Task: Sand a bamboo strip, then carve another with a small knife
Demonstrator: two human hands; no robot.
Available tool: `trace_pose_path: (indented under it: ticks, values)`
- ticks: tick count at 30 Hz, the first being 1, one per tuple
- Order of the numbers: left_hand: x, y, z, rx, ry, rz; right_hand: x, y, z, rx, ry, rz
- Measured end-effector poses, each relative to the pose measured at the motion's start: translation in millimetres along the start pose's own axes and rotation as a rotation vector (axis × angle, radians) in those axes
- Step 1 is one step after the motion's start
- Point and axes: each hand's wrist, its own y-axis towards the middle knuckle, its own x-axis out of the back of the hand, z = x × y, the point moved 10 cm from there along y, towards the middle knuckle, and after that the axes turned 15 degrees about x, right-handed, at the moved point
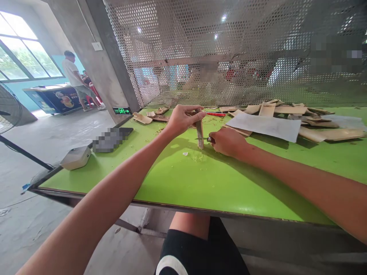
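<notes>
My left hand [183,121] grips the top of a narrow strip of pale wood [200,131], which stands nearly upright with its lower end on the green tabletop [172,175]. My right hand [228,142] is shut on a small knife [202,138], whose thin blade points left and meets the strip near its middle. Pale shavings [197,156] lie on the table below the strip. Just beyond the strip is a red-handled tool [215,114]. The hands hide the strip's upper part and most of the knife handle.
To the right lie a white paper sheet [263,127] and several tan wooden pieces [289,110]; more pieces [142,118] lie at far left. A perforated metal screen [229,49] rises behind the table. A white box [76,157] sits on the left corner, and a person [73,76] stands in the background.
</notes>
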Motion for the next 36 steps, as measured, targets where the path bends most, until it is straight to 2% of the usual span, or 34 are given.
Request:
trace_pose_path:
  ticks: [7, 15, 36]
  values:
    - [-3.2, -1.3, -4.6, -0.030, 0.037, -0.007, -3.8, -1.3, 2.6, 0.017, 0.003, 0.020]
    - [1.1, 5.7, 4.7, -0.054, 0.006, -0.010, -3.7, -2.5, 5.6, 0.020, 0.007, 0.041]
    - [17.3, 13.2, 27.4, 0.093, -0.118, -0.061, -6.7, 8.4, 7.0, 0.085, 0.090, 0.076]
